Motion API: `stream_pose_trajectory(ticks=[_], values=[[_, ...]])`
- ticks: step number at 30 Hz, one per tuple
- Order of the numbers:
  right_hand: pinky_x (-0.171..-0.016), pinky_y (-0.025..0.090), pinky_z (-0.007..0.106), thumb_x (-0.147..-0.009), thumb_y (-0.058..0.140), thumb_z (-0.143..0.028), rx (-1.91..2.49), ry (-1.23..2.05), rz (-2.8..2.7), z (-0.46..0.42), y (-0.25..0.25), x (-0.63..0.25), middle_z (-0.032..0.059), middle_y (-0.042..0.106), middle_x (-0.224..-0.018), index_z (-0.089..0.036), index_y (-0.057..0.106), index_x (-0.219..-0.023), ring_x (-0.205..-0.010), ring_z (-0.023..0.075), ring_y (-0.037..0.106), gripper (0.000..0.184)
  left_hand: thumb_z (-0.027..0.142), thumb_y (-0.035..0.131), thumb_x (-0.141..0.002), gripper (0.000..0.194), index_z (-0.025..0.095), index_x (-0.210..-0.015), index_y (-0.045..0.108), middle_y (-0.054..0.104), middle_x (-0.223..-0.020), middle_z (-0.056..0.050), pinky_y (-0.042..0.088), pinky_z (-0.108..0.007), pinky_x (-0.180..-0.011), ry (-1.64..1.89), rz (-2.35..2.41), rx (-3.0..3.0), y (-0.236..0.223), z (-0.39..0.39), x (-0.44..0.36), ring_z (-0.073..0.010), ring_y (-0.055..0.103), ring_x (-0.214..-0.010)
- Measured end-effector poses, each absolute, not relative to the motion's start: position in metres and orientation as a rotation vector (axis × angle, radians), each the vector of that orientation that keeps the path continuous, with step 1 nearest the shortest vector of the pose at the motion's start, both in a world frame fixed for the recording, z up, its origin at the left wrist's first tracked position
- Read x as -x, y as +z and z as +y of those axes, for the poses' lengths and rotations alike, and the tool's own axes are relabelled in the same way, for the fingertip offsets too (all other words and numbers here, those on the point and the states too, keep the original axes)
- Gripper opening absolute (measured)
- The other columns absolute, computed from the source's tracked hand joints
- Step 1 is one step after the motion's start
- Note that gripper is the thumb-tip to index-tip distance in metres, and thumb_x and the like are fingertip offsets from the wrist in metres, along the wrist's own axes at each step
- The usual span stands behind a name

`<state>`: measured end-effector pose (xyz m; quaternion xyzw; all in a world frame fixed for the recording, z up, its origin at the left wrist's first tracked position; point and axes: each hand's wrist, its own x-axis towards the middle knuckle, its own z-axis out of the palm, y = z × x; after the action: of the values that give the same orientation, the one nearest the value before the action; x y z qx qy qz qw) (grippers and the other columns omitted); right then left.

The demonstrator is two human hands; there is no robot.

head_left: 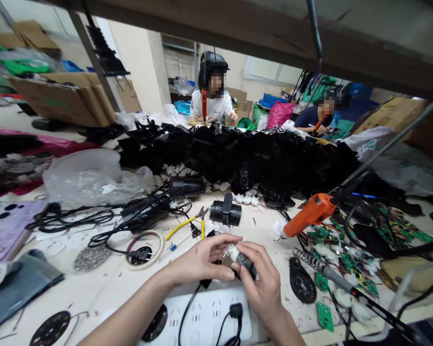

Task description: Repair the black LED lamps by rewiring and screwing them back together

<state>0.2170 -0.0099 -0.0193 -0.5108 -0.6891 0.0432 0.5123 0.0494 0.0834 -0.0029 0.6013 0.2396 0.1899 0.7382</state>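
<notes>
little dark rounded part with a clear-and-white end point(246, 265), kinda tilted, pale end toward ten o'clock, partly hidden by fingers point(254, 250)

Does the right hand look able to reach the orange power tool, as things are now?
Probably yes. The orange power tool is ahead and to the right of the right hand, with nothing apparent blocking the way, but this hand would likely need to release the dark part first.
</notes>
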Motion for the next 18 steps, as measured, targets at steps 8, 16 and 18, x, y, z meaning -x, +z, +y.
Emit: stream_pose_trajectory(ticks=[8, 16, 18], values=[[-0.081, 0.058, 0.036, -0.088, 0.054, -0.010, 1.180, 0.061, -1.658, 0.001, -0.016, -0.199, 0.0087, 0.069, -0.102, -0.022, 0.058, -0.119, -0.097, 0.0216, 0.065, 0.033, 0.048, 0.082, -0.067, 0.065, 0.018, -0.121, 0.063, 0.064, -0.095, -0.005, 0.050, -0.036, -0.087, 0.467, 0.452, -0.816, -0.005, 0.079, -0.039, -0.0157, 0.063, -0.083], [-0.085, 0.056, 0.035, -0.091, 0.048, -0.007, 1.180, 0.032, -1.778, 0.004, -0.015, -0.198, 0.0114, 0.064, -0.107, -0.018, 0.051, -0.126, -0.102, 0.0212, 0.061, 0.037, 0.046, 0.083, -0.066, 0.052, 0.012, -0.102, 0.067, 0.064, -0.079, -0.004, 0.054, -0.029, -0.073, 0.536, 0.598, -0.768, 0.004, 0.074, -0.045, -0.0137, 0.063, -0.071], [-0.086, 0.055, 0.035, -0.092, 0.047, -0.007, 1.183, 0.065, -1.800, 0.003, -0.014, -0.198, 0.0118, 0.063, -0.108, -0.017, 0.050, -0.127, -0.103, 0.0209, 0.060, 0.037, 0.047, 0.080, -0.070, 0.048, 0.012, -0.099, 0.066, 0.064, -0.079, -0.004, 0.055, -0.028, -0.068, 0.539, 0.611, -0.799, 0.005, 0.073, -0.044, -0.0138, 0.063, -0.068]])
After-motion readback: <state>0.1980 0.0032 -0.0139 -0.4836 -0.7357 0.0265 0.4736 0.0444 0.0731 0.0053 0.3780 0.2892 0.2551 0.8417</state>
